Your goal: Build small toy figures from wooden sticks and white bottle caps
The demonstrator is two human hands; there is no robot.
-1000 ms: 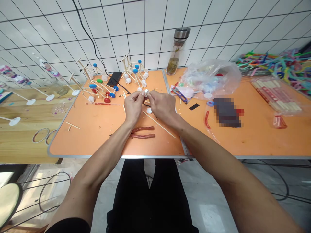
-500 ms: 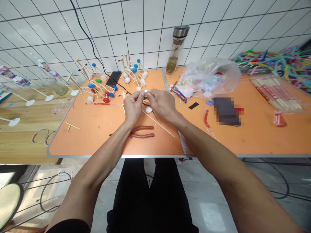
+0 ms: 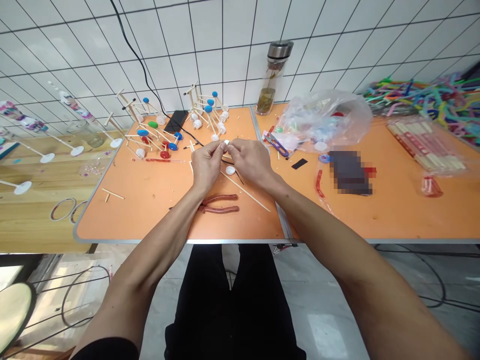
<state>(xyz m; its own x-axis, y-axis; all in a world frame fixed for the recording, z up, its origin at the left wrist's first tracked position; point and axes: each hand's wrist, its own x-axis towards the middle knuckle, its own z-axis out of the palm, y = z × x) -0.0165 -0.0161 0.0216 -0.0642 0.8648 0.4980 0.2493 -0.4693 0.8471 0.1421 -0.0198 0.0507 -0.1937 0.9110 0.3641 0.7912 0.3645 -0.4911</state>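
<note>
My left hand [image 3: 206, 162] and my right hand [image 3: 250, 159] meet above the orange table [image 3: 150, 215], fingers closed and thumbs together. Between the fingertips they pinch a small white piece [image 3: 226, 143], possibly a bottle cap; most of it is hidden. Just below the hands lies a white cap [image 3: 230, 170] on the table. A thin wooden stick [image 3: 247, 193] runs from under it toward the front right. Pliers with reddish-brown handles [image 3: 220, 203] rest in front of my left wrist, which partly covers them.
Stick models with coloured caps [image 3: 153, 130] stand at the back left, near a black phone [image 3: 176, 121]. Farther right are a glass tea bottle [image 3: 270, 77], purple-handled scissors [image 3: 276, 144], a clear plastic bag [image 3: 318, 120] and packed chopsticks [image 3: 423, 142]. Short sticks [image 3: 113, 193] lie at the left.
Both hands stay together with the small white piece between the fingertips. Its visible part looks slightly turned; little else differs apart from a slight shift of the view.
</note>
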